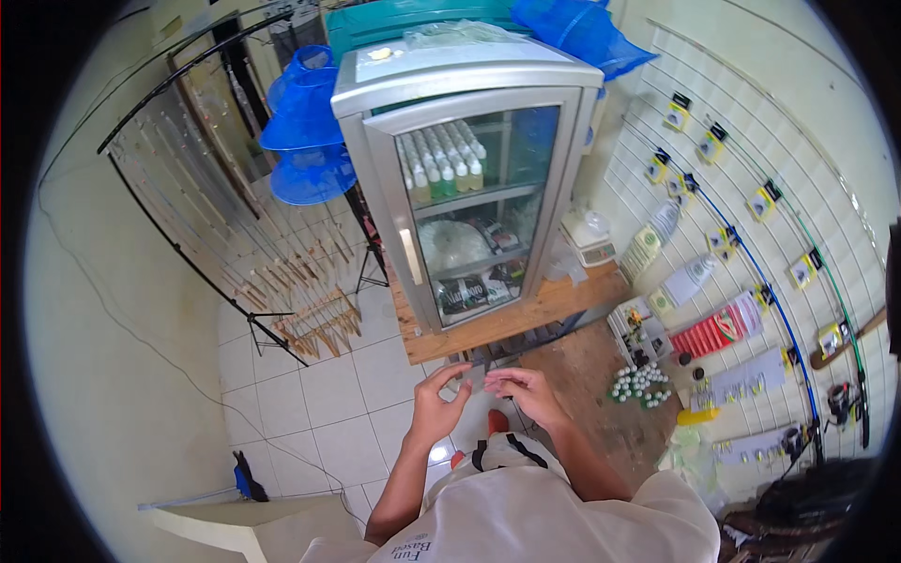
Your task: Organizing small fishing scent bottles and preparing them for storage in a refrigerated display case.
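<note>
My left hand (439, 405) is raised in front of my body, its thumb and fingers curved apart. Close beside it, my right hand (528, 392) points its stretched fingers toward the left one. A small greyish patch shows between the fingertips; whether it is a clear thing or the background I cannot tell. Ahead of both hands stands a glass-door display cabinet (350, 102) with a silver frame, its door closed. Inside, rows of small white-capped bottles (441, 169) fill the upper shelf, with bagged goods (452, 244) below. The cabinet rests on a wooden table (427, 349).
Fishing rods (815, 375) and packets hang on the white wire grid (648, 113) at right. Green-and-white bottles (642, 385) and a clear bin (638, 328) stand below it. A digital scale (591, 246) sits beside the cabinet. Blue nets (310, 141) and a rod rack (178, 235) are left.
</note>
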### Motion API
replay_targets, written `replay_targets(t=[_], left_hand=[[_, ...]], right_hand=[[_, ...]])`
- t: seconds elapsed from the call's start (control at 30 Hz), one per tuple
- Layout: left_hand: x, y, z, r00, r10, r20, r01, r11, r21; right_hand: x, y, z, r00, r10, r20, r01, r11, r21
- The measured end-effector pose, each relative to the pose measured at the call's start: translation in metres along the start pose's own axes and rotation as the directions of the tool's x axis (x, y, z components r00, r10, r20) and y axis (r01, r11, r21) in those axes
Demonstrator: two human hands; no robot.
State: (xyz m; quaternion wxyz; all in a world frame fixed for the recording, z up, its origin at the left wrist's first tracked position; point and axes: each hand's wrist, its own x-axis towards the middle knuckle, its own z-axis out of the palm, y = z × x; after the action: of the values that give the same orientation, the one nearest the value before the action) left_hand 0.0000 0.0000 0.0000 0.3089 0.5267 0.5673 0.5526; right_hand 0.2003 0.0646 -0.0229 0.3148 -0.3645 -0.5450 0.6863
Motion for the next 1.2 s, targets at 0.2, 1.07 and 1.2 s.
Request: replay_targets(t=[0.2,1.07,1.2], left_hand=[[-0.041,0.0,0.02,0.965,-0.036,0.261,0.034,0.999,0.012],[-0.096,0.046,0.213,0.696,-0.006,0.718,0.061,0.997,-0.051],[-0.107,0.044,0.254,0.635,-0.014,0.773,0.053,0.998,-0.025]], right_hand=[[-0.071,0.029,0.002,0.981,0.101,-0.168,-0.091,0.993,0.07],[-0.247,0.043,-0.127,0.812,0.116,-0.572,-0.049,0.99,0.131],[-0.278,0.068,-0.163,0.775,0.073,-0.627,0.016,0.991,0.135]])
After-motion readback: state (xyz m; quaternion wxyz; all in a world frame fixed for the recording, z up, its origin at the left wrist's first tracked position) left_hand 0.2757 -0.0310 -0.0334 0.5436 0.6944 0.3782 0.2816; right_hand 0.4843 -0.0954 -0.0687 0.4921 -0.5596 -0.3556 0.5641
